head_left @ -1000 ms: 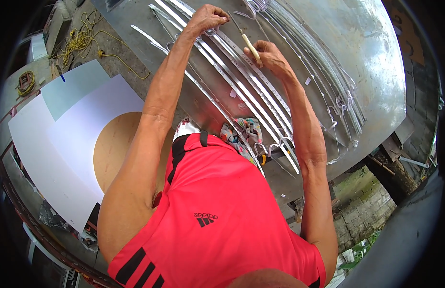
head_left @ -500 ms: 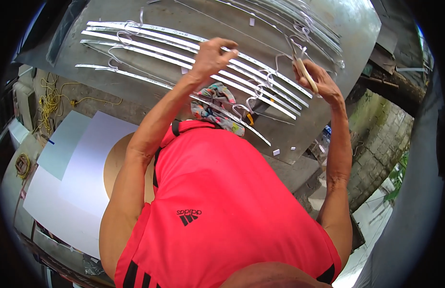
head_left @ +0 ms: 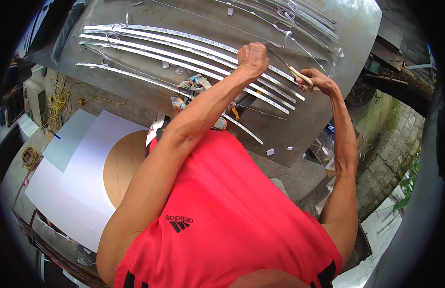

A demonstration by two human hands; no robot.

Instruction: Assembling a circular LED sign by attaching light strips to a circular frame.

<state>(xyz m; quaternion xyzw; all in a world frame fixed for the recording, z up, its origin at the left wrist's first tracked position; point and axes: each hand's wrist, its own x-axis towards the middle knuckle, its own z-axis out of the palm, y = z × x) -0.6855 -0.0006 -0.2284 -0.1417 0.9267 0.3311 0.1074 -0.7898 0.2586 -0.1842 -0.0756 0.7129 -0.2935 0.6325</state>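
Observation:
Long thin silver-white LED light strips (head_left: 184,36) with white wire leads lie side by side across a grey metal table. Over the right part of these strips, my left hand (head_left: 253,57) is closed in a fist, knuckles up. What its fingers hold, if anything, is hidden beneath. In my right hand (head_left: 319,80) is a pair of scissors (head_left: 294,72) with cream handles, its dark blades pointing toward the left hand. The blade tips are just right of that fist, above the strips. A patterned cloth (head_left: 194,85) lies partly under my left forearm.
More strips with coiled white wires (head_left: 287,13) lie at the table's far right. Small white pieces (head_left: 270,152) sit near its front edge. Left of me are white sheets (head_left: 83,163), a round brown board (head_left: 124,165) and tangled yellow cord (head_left: 59,103).
My left hand has moved right along the strips and closed into a fist. My right hand has lowered slightly, and the scissors have swung to point left.

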